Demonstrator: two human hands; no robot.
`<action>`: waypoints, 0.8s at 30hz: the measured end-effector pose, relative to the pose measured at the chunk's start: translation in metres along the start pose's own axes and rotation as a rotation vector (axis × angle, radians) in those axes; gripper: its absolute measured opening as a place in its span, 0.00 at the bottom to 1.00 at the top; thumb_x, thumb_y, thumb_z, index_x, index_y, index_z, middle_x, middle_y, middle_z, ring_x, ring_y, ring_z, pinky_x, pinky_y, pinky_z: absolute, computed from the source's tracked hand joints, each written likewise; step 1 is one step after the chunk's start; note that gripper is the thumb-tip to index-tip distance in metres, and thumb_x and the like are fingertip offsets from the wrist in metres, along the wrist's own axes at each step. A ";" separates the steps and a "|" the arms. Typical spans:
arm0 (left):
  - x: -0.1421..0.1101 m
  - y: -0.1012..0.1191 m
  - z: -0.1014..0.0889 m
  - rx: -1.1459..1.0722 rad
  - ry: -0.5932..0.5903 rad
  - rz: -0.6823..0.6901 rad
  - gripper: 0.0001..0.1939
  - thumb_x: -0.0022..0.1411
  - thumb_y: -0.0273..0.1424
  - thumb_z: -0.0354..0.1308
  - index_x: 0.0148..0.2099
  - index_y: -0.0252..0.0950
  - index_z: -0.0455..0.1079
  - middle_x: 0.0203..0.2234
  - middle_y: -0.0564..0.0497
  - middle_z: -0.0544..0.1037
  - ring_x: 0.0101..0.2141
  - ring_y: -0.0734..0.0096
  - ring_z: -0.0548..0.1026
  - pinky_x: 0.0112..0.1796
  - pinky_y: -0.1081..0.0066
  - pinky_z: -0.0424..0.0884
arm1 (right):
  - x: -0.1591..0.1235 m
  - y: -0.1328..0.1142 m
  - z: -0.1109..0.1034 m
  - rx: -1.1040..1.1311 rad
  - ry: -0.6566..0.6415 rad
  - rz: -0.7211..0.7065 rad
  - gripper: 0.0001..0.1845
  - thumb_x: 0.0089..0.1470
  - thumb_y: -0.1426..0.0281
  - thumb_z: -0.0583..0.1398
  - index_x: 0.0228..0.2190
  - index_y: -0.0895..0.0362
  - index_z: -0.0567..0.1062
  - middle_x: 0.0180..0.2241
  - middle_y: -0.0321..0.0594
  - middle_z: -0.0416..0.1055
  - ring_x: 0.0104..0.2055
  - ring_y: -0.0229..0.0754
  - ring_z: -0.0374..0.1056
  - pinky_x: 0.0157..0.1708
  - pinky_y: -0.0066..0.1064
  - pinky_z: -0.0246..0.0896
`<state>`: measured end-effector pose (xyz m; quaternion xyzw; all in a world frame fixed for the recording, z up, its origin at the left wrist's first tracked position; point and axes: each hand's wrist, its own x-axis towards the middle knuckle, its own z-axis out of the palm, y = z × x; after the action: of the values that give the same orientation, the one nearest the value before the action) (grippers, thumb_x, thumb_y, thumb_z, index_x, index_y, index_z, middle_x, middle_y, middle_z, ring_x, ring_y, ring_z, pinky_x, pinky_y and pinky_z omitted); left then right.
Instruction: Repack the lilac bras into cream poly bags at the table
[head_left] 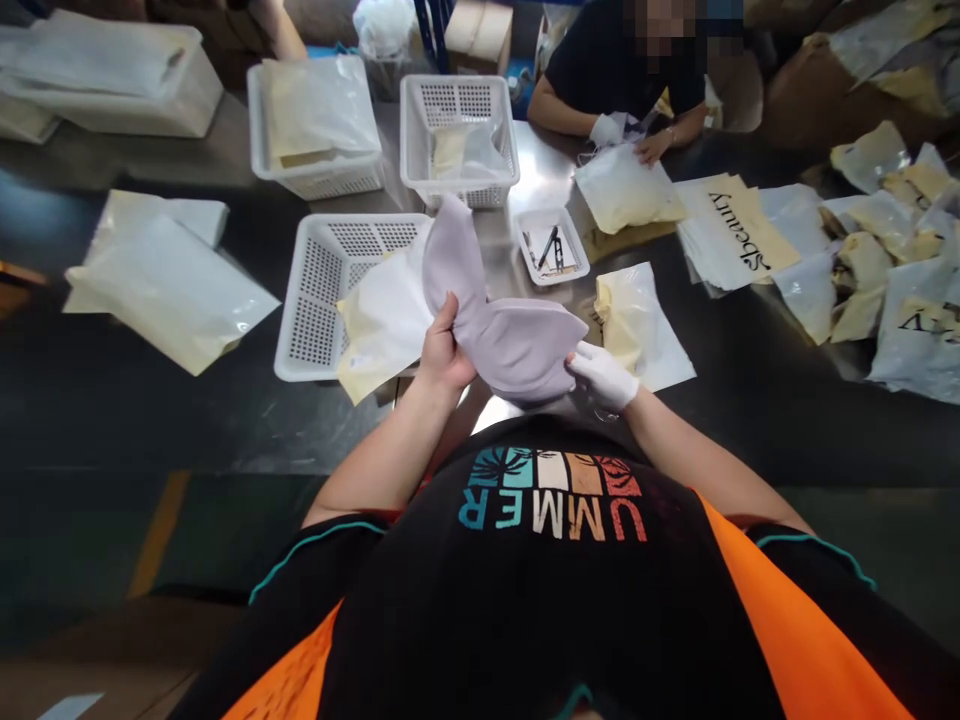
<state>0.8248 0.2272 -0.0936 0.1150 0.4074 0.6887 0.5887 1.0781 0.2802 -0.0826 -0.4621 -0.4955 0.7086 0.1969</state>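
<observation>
A pale lilac bra (517, 345) with smooth moulded cups is held up in front of my shirt, between both hands. My bare left hand (446, 350) grips it near the middle, thumb on top. At the right cup's outer edge, my right hand (604, 375) in a white glove pinches the fabric. Just left of the bra, plastic bags (386, 310) with yellowish parts lie over a white perforated basket (307, 300). A clear and yellow bag (637, 325) rests on the table beyond my right hand.
A small white tray (529, 260) holds thread snips and a dark tool. Farther back stand white baskets (459, 185) with bags. Flat bags (172, 280) lie at left, printed bags (739, 235) at right. Across the metal table, a co-worker's gloved hand (606, 130) handles another bag.
</observation>
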 end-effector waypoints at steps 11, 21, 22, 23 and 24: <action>-0.011 -0.003 0.018 -0.201 0.066 -0.007 0.19 0.75 0.46 0.59 0.49 0.35 0.79 0.48 0.43 0.88 0.66 0.55 0.77 0.70 0.60 0.69 | -0.028 -0.026 -0.012 -0.256 0.290 -0.221 0.25 0.48 0.51 0.73 0.37 0.60 0.85 0.41 0.46 0.83 0.46 0.53 0.77 0.47 0.42 0.76; -0.020 0.008 0.016 -0.303 0.031 0.147 0.21 0.73 0.51 0.56 0.49 0.42 0.82 0.52 0.47 0.87 0.65 0.58 0.77 0.65 0.59 0.75 | -0.059 -0.055 -0.043 -0.223 0.191 -0.243 0.27 0.48 0.48 0.77 0.37 0.57 0.84 0.28 0.38 0.78 0.33 0.45 0.74 0.36 0.36 0.73; -0.020 0.009 0.012 -0.308 0.029 0.147 0.22 0.73 0.52 0.56 0.49 0.43 0.82 0.51 0.48 0.88 0.65 0.57 0.78 0.65 0.58 0.76 | -0.066 -0.059 -0.048 -0.218 0.135 -0.207 0.27 0.49 0.47 0.76 0.36 0.57 0.83 0.23 0.36 0.74 0.27 0.41 0.70 0.31 0.34 0.70; -0.020 0.009 0.007 -0.314 0.035 0.142 0.22 0.72 0.53 0.57 0.49 0.44 0.82 0.50 0.49 0.88 0.64 0.56 0.78 0.63 0.57 0.76 | -0.072 -0.062 -0.054 -0.203 0.070 -0.165 0.27 0.51 0.46 0.76 0.35 0.58 0.82 0.18 0.32 0.68 0.22 0.38 0.63 0.26 0.32 0.64; -0.019 0.009 0.002 -0.316 0.042 0.131 0.21 0.72 0.54 0.58 0.50 0.45 0.82 0.49 0.50 0.88 0.64 0.56 0.78 0.63 0.57 0.77 | -0.078 -0.063 -0.060 -0.182 -0.002 -0.124 0.28 0.53 0.45 0.75 0.35 0.58 0.82 0.15 0.29 0.63 0.19 0.34 0.57 0.23 0.30 0.58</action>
<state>0.8248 0.2108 -0.0802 0.0328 0.2977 0.7834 0.5446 1.1565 0.2812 0.0046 -0.4459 -0.5856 0.6477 0.1970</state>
